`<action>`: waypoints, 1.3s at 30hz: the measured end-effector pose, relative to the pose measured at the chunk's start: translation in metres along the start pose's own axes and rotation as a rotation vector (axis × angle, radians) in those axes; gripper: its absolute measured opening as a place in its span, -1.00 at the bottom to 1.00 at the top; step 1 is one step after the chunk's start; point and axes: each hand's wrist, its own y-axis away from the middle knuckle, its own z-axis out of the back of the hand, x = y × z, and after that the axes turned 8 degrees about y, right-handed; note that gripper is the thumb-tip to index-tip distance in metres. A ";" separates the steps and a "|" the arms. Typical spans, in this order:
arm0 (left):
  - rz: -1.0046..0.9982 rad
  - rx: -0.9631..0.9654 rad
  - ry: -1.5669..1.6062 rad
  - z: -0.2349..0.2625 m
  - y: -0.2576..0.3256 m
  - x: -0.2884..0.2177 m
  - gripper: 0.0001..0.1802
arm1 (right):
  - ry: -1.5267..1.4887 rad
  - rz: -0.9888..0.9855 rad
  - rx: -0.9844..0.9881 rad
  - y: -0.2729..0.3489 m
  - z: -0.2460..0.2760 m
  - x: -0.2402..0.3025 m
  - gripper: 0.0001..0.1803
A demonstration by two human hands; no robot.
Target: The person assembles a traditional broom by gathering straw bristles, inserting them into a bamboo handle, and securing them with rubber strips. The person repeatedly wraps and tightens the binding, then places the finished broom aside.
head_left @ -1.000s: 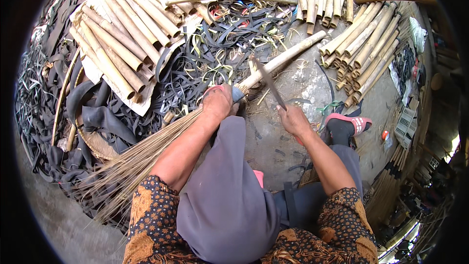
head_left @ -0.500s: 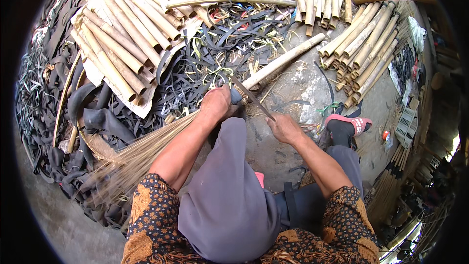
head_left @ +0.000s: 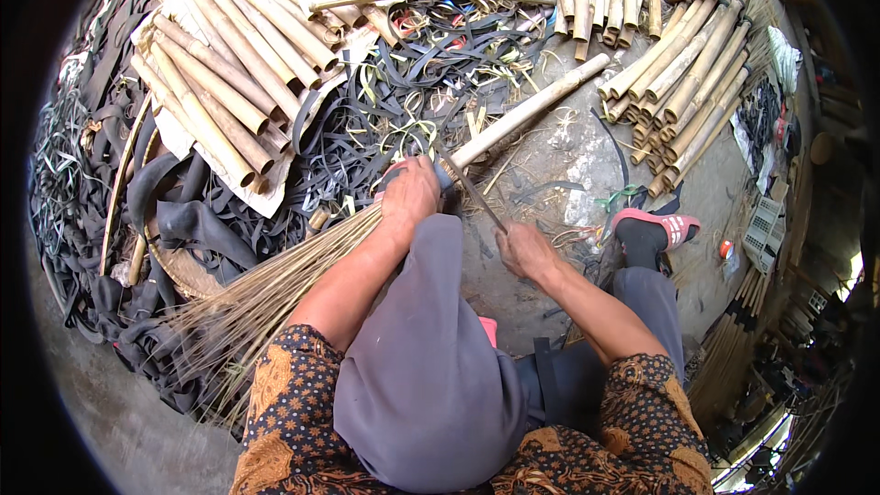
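A stick broom lies slantwise before me, with its pale bamboo handle [head_left: 536,110] toward the upper right and its thin brown bristles [head_left: 275,298] fanning out to the lower left. My left hand [head_left: 412,192] is closed round the broom near a dark binding [head_left: 446,174], where bristles and handle meet. In my right hand [head_left: 527,252] is a knife with a long, dark, narrow blade [head_left: 477,191]. Its far end lies against or just over the binding; I cannot tell if it touches. My left fingers are partly hidden.
Loose black rubber strips [head_left: 403,73] are heaped ahead and to the left. Bamboo tubes [head_left: 220,82] lie in rows at the upper left. A stack of bamboo-handled brooms [head_left: 683,92] rests at the upper right. My right foot, in a pink sandal [head_left: 674,227], is on the concrete floor.
The bristles, blurred before, now show sharply and sit slightly lower. My left hand has turned a little on the broom. The right hand with the knife has shifted slightly down and left.
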 end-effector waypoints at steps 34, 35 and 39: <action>0.071 0.095 0.058 -0.001 -0.003 -0.002 -0.71 | -0.113 -0.120 -0.118 0.019 -0.012 0.001 -0.58; 0.081 0.116 0.062 -0.001 -0.003 -0.003 -0.71 | -0.315 -0.230 -0.129 0.019 -0.013 0.004 -0.58; 0.072 0.121 0.053 0.002 -0.002 -0.005 -0.70 | 0.123 0.077 -0.079 0.025 -0.012 0.009 -0.58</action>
